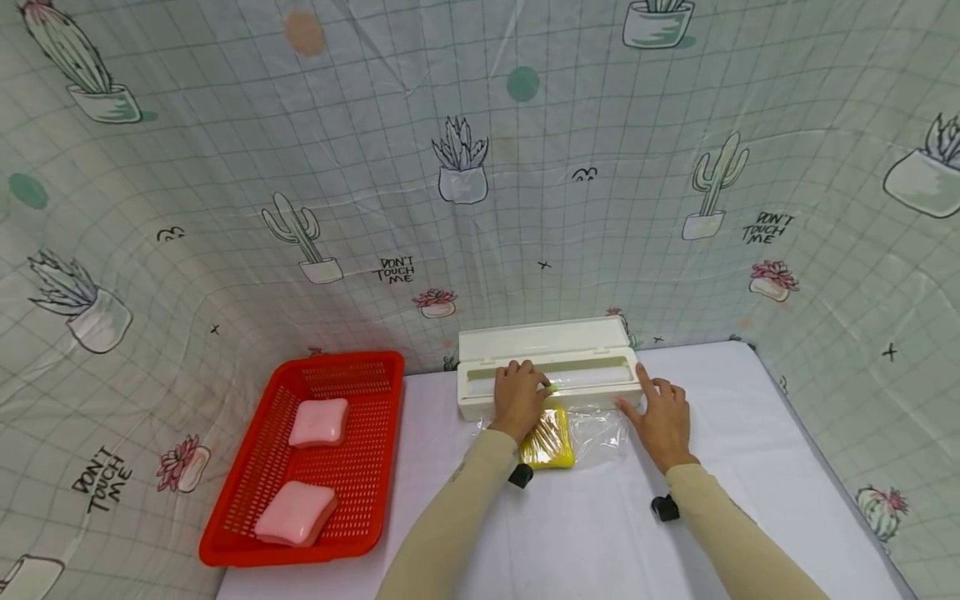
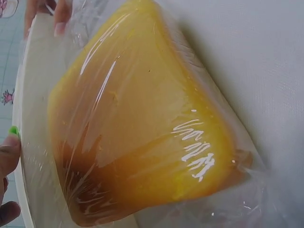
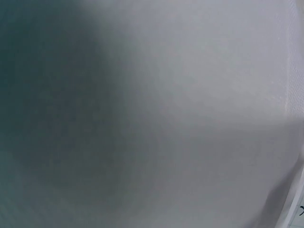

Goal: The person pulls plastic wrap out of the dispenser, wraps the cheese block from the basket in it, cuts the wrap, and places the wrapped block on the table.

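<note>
A white cling film dispenser [image 1: 551,392] stands at the back of the table with its lid raised and a pale roll inside. My left hand [image 1: 519,398] is over its front edge, its fingertips pinching a small green slide cutter [image 1: 553,388]. At the dispenser's right end, my right hand [image 1: 663,421] grips the corner between thumb and index finger. A yellow soap bar [image 2: 142,104] under clear cling film [image 1: 597,433] lies before the dispenser, partly behind my left hand in the head view. The right wrist view is mostly a blurred pale surface.
A red plastic basket [image 1: 390,467] stands on the table's left side. Two pink soap bars, one farther back [image 1: 318,422] and one nearer [image 1: 296,513], lie in it. A patterned curtain [image 1: 525,217] surrounds the white-covered table [image 1: 585,542] at the back and sides.
</note>
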Demonstrator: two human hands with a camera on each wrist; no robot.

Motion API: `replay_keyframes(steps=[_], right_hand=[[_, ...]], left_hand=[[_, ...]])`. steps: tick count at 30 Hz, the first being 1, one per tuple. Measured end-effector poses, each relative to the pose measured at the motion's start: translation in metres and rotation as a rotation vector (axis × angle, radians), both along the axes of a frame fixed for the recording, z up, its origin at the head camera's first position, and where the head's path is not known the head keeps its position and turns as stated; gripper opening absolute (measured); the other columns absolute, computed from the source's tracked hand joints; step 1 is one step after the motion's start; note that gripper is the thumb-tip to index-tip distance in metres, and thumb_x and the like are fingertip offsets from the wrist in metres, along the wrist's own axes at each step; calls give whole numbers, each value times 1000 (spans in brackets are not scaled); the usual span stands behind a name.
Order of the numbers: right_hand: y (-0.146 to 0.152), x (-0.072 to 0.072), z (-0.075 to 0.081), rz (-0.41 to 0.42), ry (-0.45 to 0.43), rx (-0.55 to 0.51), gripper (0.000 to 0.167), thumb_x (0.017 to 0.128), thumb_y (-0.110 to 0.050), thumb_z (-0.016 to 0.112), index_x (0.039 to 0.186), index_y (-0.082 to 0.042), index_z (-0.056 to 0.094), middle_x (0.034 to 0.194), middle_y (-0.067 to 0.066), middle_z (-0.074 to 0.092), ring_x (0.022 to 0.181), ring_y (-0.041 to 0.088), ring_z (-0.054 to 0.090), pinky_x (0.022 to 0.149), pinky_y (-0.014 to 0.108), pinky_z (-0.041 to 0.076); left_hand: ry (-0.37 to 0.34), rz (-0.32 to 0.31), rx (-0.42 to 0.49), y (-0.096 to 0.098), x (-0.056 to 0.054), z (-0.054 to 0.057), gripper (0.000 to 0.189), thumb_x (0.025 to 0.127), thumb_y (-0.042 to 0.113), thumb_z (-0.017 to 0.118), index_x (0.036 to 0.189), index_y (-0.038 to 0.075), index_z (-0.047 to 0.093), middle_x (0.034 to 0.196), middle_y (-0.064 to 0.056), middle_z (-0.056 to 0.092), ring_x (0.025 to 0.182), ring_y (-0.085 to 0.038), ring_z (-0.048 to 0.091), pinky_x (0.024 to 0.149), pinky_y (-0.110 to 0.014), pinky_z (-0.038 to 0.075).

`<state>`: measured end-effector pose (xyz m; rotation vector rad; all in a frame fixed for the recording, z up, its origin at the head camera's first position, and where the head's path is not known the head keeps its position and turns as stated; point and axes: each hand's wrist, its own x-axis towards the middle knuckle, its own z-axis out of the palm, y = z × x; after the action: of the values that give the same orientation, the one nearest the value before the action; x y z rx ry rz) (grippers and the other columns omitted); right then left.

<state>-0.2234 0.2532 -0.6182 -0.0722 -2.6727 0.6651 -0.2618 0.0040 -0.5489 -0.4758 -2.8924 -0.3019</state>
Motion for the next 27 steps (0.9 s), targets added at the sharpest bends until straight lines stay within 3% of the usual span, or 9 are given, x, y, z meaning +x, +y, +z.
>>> replay_keyframes(steps=[12, 19, 27], right_hand=[[1, -1, -1, 9, 30, -8, 82, 91, -29, 84, 158, -3, 44, 128, 35, 57, 119, 56, 49, 98, 66, 41], [-1, -2, -2, 22, 31, -32, 82, 92, -28, 84, 158, -3, 44, 128, 35, 57, 119, 57, 47, 99, 67, 40], [0, -1, -4, 30, 18, -32, 83, 92, -27, 82, 160, -4, 41, 129, 36, 55, 121, 59, 46, 101, 69, 39]], left_hand=[[25, -10, -1, -13, -1, -3, 17, 96, 40, 75, 105, 29, 84, 100, 8, 66, 100, -15, 57, 99, -35, 44], [-13, 42, 84, -53, 3, -2, 16, 95, 35, 76, 105, 25, 84, 102, 4, 67, 102, -19, 58, 101, -40, 43], [14, 70, 87, -83, 8, 1, 15, 93, 33, 78, 102, 23, 84, 99, 3, 65, 100, -20, 56, 97, -41, 43]])
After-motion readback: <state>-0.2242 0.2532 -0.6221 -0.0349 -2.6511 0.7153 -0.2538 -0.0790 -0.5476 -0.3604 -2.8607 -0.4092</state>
